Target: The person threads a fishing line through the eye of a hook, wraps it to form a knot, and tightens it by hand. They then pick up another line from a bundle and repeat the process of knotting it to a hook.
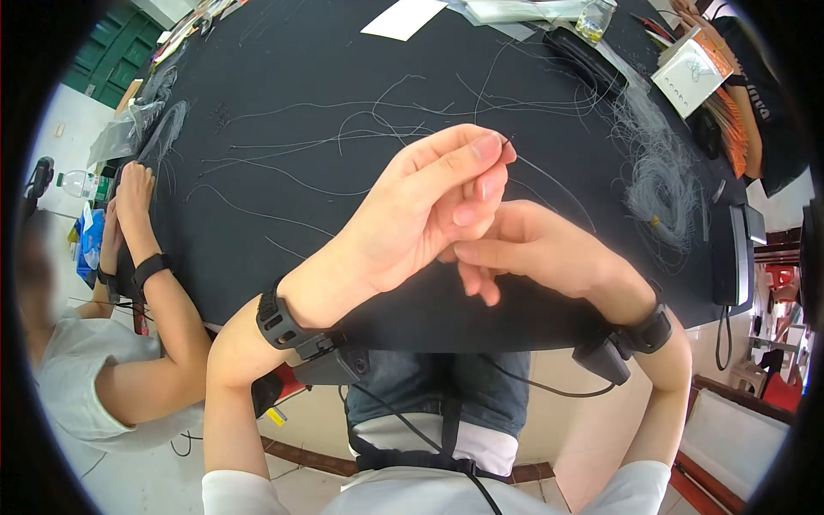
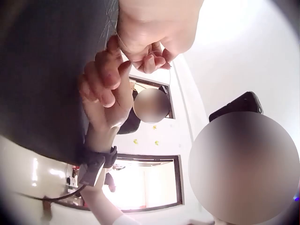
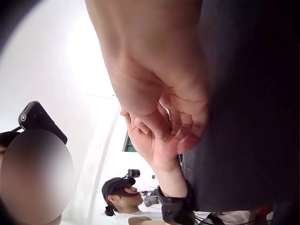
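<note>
In the head view, my left hand (image 1: 421,189) pinches a thin clear strand (image 1: 556,182) between thumb and index finger, near a small dark tip or knot. The other fingers are curled inward. My right hand (image 1: 558,253) is just below and to the right, its thumb and bent fingers close against the left hand's lower fingers. Whether it grips part of the strand is hidden. The left wrist view shows the left hand (image 2: 157,28) above the right hand (image 2: 105,79). In the right wrist view the right hand (image 3: 154,75) partly covers the left hand (image 3: 152,145).
Loose strands (image 1: 292,143) lie across the black table (image 1: 283,69). A tangled coil (image 1: 661,202) lies at the right, near a white box (image 1: 691,73) and a black case (image 1: 584,60). Papers (image 1: 403,17) and a jar (image 1: 594,21) are at the back. Another person's arm (image 1: 159,232) rests at the left.
</note>
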Demonstrator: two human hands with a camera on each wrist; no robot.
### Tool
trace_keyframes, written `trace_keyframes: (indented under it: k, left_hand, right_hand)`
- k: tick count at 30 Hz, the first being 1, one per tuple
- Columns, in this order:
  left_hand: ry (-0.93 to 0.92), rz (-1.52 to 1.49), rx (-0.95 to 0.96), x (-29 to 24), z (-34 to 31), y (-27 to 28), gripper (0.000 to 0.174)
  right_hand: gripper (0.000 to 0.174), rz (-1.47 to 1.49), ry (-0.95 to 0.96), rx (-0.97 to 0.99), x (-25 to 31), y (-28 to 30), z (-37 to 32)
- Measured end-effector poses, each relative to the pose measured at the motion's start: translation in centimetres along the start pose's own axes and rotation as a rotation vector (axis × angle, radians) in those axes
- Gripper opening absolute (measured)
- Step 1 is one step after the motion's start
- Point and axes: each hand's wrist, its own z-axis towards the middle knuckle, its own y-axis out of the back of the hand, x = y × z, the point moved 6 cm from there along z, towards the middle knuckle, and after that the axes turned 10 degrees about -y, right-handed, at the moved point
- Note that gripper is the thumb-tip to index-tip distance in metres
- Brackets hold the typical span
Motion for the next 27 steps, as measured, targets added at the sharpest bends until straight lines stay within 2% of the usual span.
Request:
trace_keyframes:
  k: [4,7,10,13,19,22,25,27]
  left_hand:
    - [-0.032,0.034,-0.011,-0.3,0.3,0.4,0.023]
    - [-0.022,-0.005,-0.007,-0.1,0.3,0.3,0.023]
    - [-0.006,-0.016,0.013,0.4,0.2,-0.2,0.022]
    - [-0.002,-0.002,0.007,0.6,0.0,-0.7,0.022]
    - [-0.058,0.034,-0.018,0.1,0.3,-0.2,0.022]
    - [-0.081,0.043,-0.008,-0.1,0.4,0.1,0.022]
    - [-0.094,0.073,-0.012,-0.2,0.5,0.0,0.021]
    - [-0.162,0.217,-0.014,-0.1,0.4,-0.2,0.020]
  right_hand:
    - [0.023,-0.041,-0.068,0.038,0.0,-0.3,-0.2]
    - [0.024,0.114,0.074,-0.093,0.5,-0.5,-0.1]
    - [0.025,0.193,0.140,-0.031,0.4,-0.7,0.1]
    - [0.023,0.150,0.120,0.032,0.3,-0.8,0.0]
    - [0.019,0.045,-0.047,-0.084,-0.2,0.4,-0.2]
    - [0.022,0.156,-0.041,-0.094,0.0,0.3,-0.3]
    - [0.026,0.320,0.105,-0.220,0.5,-0.4,-0.2]
    - [0.028,0.262,0.061,-0.140,0.8,-1.0,-0.3]
